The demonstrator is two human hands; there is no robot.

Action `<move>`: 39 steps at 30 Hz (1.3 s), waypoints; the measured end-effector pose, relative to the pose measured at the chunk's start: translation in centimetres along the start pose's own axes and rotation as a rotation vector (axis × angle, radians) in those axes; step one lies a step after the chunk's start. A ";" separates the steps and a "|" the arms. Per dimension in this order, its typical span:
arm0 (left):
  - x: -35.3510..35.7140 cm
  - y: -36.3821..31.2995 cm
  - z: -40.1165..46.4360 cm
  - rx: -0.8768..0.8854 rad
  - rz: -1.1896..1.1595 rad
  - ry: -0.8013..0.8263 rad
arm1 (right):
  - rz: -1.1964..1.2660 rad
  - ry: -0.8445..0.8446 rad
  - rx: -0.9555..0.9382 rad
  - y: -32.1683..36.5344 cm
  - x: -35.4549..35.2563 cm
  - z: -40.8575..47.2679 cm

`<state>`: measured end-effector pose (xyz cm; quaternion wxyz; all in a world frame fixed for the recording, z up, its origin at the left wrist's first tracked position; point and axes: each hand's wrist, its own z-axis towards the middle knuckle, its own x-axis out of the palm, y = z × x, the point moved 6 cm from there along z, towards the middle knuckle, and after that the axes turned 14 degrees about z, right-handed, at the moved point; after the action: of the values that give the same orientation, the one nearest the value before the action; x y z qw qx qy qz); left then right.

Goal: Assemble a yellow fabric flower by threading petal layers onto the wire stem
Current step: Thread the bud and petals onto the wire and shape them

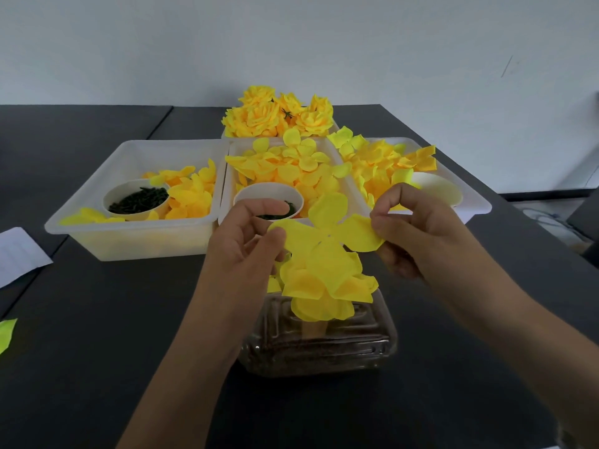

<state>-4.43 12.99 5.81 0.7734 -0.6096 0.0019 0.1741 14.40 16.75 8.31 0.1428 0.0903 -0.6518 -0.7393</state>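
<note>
A flat yellow petal layer (327,230) is stretched between both hands above a half-built yellow flower (324,286). My left hand (249,241) pinches its left petal between thumb and fingers. My right hand (418,228) pinches its right petal. A thin wire tip shows at the layer's centre hole. The flower stands over a clear plastic box (319,348); its stem is mostly hidden under the petals.
Three white trays of loose yellow petals stand behind: left (97,186), middle (228,176), right (473,196). Paper cups (136,199) hold dark green pieces. Finished yellow flowers (278,115) are piled at the back. White paper (16,254) and a stray petal (6,333) lie left.
</note>
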 end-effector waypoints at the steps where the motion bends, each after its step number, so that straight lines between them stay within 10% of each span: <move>1: 0.2 0.1 0.1 0.000 0.002 0.002 | 0.010 -0.006 -0.009 -0.1 -0.2 0.0; 39: 0.8 1.8 0.3 -0.034 0.063 0.058 | 0.077 -0.111 0.061 -3.1 -1.1 -1.1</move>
<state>-4.20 13.81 4.02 0.7568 -0.6269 0.0406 0.1805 15.48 16.38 5.07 0.1318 0.0285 -0.6841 -0.7168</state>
